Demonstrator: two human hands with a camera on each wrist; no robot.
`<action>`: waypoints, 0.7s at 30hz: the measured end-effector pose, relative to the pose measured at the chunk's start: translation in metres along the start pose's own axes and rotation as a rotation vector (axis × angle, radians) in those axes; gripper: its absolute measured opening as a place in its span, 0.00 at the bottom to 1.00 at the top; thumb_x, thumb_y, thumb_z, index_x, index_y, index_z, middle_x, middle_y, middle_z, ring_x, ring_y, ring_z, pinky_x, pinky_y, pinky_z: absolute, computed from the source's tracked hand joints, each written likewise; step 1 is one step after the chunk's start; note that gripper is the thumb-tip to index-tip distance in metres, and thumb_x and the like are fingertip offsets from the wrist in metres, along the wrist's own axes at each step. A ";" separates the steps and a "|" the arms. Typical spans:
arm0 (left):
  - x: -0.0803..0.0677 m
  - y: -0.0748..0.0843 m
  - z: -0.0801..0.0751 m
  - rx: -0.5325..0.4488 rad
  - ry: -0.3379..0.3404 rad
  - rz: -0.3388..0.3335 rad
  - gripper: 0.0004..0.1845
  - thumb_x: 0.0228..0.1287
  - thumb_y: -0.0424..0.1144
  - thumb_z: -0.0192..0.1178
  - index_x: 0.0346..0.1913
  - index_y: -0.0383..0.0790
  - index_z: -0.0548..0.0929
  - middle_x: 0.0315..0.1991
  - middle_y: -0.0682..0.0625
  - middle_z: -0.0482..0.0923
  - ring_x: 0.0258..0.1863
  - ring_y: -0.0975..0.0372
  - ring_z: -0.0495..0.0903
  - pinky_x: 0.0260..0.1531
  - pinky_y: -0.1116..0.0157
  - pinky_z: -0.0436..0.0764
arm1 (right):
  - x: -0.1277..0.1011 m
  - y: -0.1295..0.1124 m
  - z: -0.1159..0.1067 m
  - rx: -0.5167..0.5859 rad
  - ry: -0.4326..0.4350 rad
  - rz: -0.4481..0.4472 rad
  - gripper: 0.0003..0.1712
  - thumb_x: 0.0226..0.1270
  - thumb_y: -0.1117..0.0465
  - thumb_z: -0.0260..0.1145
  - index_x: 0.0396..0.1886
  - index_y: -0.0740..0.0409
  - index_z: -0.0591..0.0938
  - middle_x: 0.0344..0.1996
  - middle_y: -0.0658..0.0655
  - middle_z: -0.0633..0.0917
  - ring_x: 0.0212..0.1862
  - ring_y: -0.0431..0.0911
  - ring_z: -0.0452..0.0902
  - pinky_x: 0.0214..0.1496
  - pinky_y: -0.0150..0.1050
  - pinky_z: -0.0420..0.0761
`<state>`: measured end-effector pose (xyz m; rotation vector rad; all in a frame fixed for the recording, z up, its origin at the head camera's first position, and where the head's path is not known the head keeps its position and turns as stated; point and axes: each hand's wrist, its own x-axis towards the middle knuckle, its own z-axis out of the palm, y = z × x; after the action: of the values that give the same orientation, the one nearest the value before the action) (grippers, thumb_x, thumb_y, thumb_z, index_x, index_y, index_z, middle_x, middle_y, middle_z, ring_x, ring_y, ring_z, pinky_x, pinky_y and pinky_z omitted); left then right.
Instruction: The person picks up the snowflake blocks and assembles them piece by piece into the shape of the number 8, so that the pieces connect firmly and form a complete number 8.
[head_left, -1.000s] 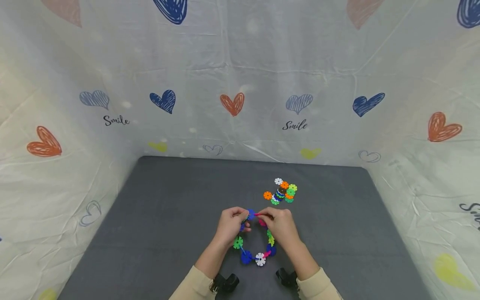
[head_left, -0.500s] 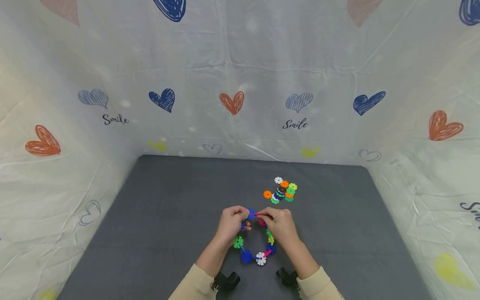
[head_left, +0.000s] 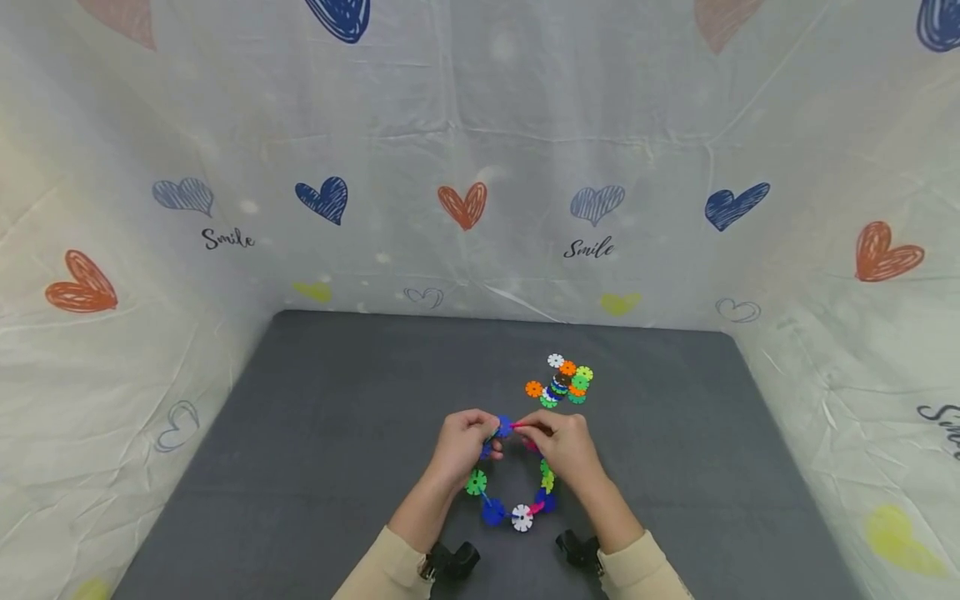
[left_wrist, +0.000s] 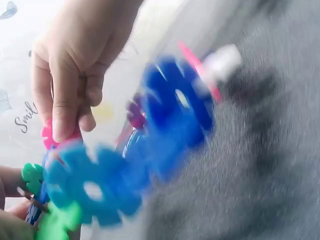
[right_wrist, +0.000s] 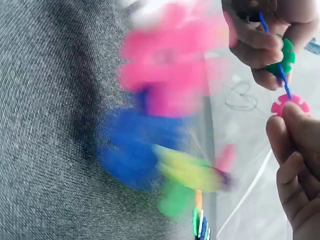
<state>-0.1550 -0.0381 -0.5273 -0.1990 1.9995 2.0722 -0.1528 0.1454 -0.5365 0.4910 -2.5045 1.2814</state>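
Observation:
A chain of notched plastic snowflake discs hangs in a loop between the two hands, its lower part holding a white disc (head_left: 522, 518) and a green disc (head_left: 476, 482). My left hand (head_left: 459, 446) grips the chain's upper left, near a blue disc (head_left: 504, 427); in the right wrist view a green disc (right_wrist: 288, 56) shows by its fingers. Thumb and fingers of my right hand (head_left: 566, 446) pinch a pink disc (right_wrist: 291, 103), which meets the edge of a blue one. Hanging discs blur in both wrist views, such as a light-blue disc (left_wrist: 75, 185).
Beyond the hands, loose snowflake discs (head_left: 581, 382) lie in a small pile on the dark grey table (head_left: 360, 400), with an orange disc (head_left: 533, 389) at its left. A white curtain (head_left: 405, 100) printed with hearts encloses the back and sides.
My right hand has shifted slightly to the right, and the chain's right side has swung that way too. My left hand keeps nearly the same place and hold.

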 end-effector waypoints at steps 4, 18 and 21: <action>-0.001 0.002 0.000 0.052 0.033 0.031 0.10 0.74 0.35 0.58 0.38 0.30 0.84 0.33 0.31 0.82 0.23 0.60 0.81 0.29 0.57 0.88 | 0.000 0.000 0.001 -0.040 0.033 -0.044 0.04 0.57 0.65 0.77 0.30 0.51 0.91 0.22 0.48 0.88 0.20 0.34 0.78 0.21 0.25 0.74; -0.001 0.003 0.000 0.052 0.054 0.039 0.11 0.75 0.35 0.57 0.38 0.30 0.84 0.27 0.39 0.81 0.22 0.59 0.81 0.30 0.54 0.88 | -0.002 -0.003 0.005 -0.079 0.065 -0.020 0.04 0.55 0.65 0.78 0.29 0.52 0.91 0.24 0.49 0.89 0.21 0.32 0.78 0.25 0.26 0.78; -0.001 0.003 0.001 0.053 0.056 0.030 0.11 0.75 0.35 0.57 0.38 0.30 0.84 0.26 0.42 0.81 0.22 0.60 0.81 0.31 0.54 0.88 | -0.001 -0.002 0.004 -0.082 0.071 -0.049 0.04 0.55 0.65 0.79 0.29 0.53 0.91 0.24 0.49 0.89 0.21 0.33 0.79 0.25 0.25 0.77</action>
<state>-0.1552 -0.0377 -0.5241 -0.2201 2.0999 2.0504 -0.1509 0.1407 -0.5379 0.4756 -2.4592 1.1534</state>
